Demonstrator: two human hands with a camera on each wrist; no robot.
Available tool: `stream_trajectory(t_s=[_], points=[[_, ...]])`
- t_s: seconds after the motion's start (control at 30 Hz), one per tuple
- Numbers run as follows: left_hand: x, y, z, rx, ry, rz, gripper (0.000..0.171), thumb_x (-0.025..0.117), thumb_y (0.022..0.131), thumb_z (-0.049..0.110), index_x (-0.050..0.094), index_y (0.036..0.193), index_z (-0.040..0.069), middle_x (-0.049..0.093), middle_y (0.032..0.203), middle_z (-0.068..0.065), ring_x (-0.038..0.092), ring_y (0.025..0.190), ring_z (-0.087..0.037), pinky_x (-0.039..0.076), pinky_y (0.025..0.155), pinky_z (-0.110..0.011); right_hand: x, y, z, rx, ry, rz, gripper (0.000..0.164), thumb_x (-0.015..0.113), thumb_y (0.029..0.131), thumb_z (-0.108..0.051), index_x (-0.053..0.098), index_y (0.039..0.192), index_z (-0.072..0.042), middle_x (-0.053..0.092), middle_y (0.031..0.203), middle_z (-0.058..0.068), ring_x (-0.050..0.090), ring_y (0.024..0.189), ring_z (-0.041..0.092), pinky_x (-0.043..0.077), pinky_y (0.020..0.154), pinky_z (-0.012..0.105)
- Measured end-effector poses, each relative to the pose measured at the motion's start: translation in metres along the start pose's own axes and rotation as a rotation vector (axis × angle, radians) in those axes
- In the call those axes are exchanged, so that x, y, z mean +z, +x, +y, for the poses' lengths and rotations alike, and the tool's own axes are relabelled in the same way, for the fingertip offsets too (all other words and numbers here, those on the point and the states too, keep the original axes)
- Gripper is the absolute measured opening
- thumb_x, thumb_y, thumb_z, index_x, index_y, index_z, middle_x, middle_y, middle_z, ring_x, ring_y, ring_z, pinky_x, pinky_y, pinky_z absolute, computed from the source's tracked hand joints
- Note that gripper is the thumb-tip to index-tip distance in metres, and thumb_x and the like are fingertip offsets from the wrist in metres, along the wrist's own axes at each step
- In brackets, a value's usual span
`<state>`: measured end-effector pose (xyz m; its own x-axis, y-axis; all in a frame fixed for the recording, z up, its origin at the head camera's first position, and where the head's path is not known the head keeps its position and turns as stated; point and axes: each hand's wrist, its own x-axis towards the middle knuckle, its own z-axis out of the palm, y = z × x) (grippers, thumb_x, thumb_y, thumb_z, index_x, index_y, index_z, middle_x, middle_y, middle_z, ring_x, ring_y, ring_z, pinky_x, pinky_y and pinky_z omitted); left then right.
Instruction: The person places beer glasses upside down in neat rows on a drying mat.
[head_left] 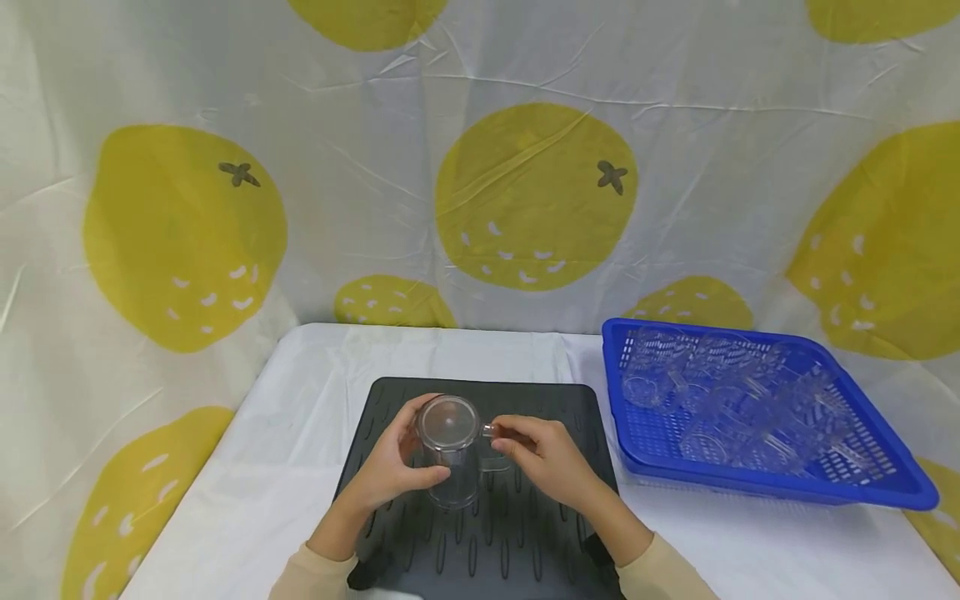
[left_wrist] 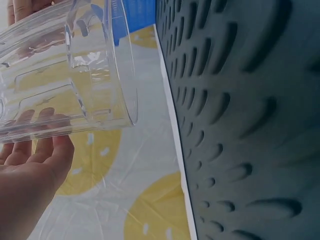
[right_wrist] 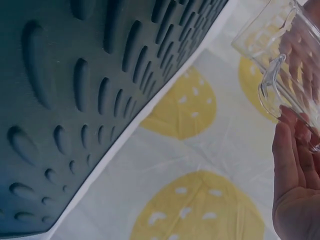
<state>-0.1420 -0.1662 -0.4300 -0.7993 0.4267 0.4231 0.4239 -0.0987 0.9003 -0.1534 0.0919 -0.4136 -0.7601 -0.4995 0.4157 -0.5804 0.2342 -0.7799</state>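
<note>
A clear glass mug (head_left: 450, 423) is held upside down above a black ridged mat (head_left: 487, 557), its base facing up and its mouth towards the mat. My left hand (head_left: 392, 467) grips the mug's body from the left, with the thumb on the near side. From the right, my right hand (head_left: 553, 462) pinches the handle between thumb and fingers. In the left wrist view, a gap shows between the mug (left_wrist: 102, 95) and the mat (left_wrist: 240, 120). The right wrist view catches the handle (right_wrist: 270, 87) by the fingertips of the right hand (right_wrist: 300, 192).
On the right stands a blue plastic basket (head_left: 750, 486) holding several clear glass mugs (head_left: 723, 408). A white cloth (head_left: 247, 500) covers the table under the mat and basket. Behind hangs a pale curtain (head_left: 360, 192) with a yellow fruit print.
</note>
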Motion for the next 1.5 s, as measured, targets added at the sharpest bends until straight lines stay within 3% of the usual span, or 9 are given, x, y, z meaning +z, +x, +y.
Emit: stream_trajectory(t_s=[0.2, 0.63, 1.0, 1.13, 1.3, 1.5], points=[[-0.016, 0.007, 0.001, -0.016, 0.004, 0.04, 0.079, 0.078, 0.082, 0.01, 0.032, 0.146, -0.001, 0.047, 0.137, -0.013, 0.05, 0.124, -0.019, 0.041, 0.099, -0.029, 0.009, 0.021, 0.003, 0.008, -0.024, 0.053, 0.024, 0.066, 0.093, -0.01, 0.068, 0.114, 0.001, 0.071, 0.103, 0.009, 0.069, 0.093, 0.021, 0.056, 0.079, 0.028], [-0.067, 0.041, -0.014, -0.114, -0.077, -0.019, 0.084, 0.076, 0.083, 0.005, 0.027, 0.151, 0.003, 0.044, 0.143, -0.008, 0.043, 0.132, -0.018, 0.039, 0.103, -0.029, 0.025, 0.07, 0.024, 0.042, -0.039, 0.121, 0.018, 0.067, 0.092, -0.01, 0.071, 0.108, -0.003, 0.071, 0.099, 0.007, 0.07, 0.088, 0.02, 0.056, 0.074, 0.028], [-0.097, 0.048, -0.03, -0.239, -0.081, 0.086, 0.087, 0.065, 0.08, -0.011, 0.022, 0.154, 0.007, 0.038, 0.145, -0.011, 0.041, 0.131, -0.018, 0.044, 0.096, -0.028, 0.045, 0.108, 0.046, 0.078, -0.052, 0.083, 0.02, 0.066, 0.093, -0.011, 0.069, 0.111, -0.002, 0.07, 0.104, 0.01, 0.069, 0.094, 0.023, 0.055, 0.08, 0.033], [-0.105, 0.047, -0.036, -0.273, -0.077, 0.107, 0.087, 0.064, 0.081, -0.01, 0.022, 0.155, 0.008, 0.035, 0.148, -0.013, 0.037, 0.134, -0.021, 0.039, 0.101, -0.031, 0.052, 0.116, 0.051, 0.108, -0.066, 0.064, 0.02, 0.066, 0.094, -0.012, 0.069, 0.111, -0.002, 0.071, 0.105, 0.009, 0.068, 0.096, 0.023, 0.054, 0.081, 0.035], [-0.114, 0.048, -0.044, -0.321, -0.087, 0.136, 0.087, 0.062, 0.082, -0.01, 0.02, 0.155, 0.008, 0.029, 0.153, -0.016, 0.029, 0.139, -0.025, 0.025, 0.11, -0.044, 0.059, 0.125, 0.055, 0.14, -0.099, 0.04, 0.018, 0.065, 0.094, -0.012, 0.068, 0.109, -0.002, 0.071, 0.106, 0.009, 0.068, 0.097, 0.024, 0.054, 0.082, 0.037], [-0.118, 0.047, -0.05, -0.338, -0.093, 0.165, 0.087, 0.058, 0.08, -0.012, 0.019, 0.155, 0.007, 0.026, 0.154, -0.02, 0.023, 0.141, -0.031, 0.015, 0.112, -0.052, 0.068, 0.133, 0.059, 0.185, -0.122, 0.025, 0.017, 0.064, 0.095, -0.012, 0.068, 0.109, -0.002, 0.07, 0.105, 0.009, 0.068, 0.097, 0.024, 0.054, 0.08, 0.036]])
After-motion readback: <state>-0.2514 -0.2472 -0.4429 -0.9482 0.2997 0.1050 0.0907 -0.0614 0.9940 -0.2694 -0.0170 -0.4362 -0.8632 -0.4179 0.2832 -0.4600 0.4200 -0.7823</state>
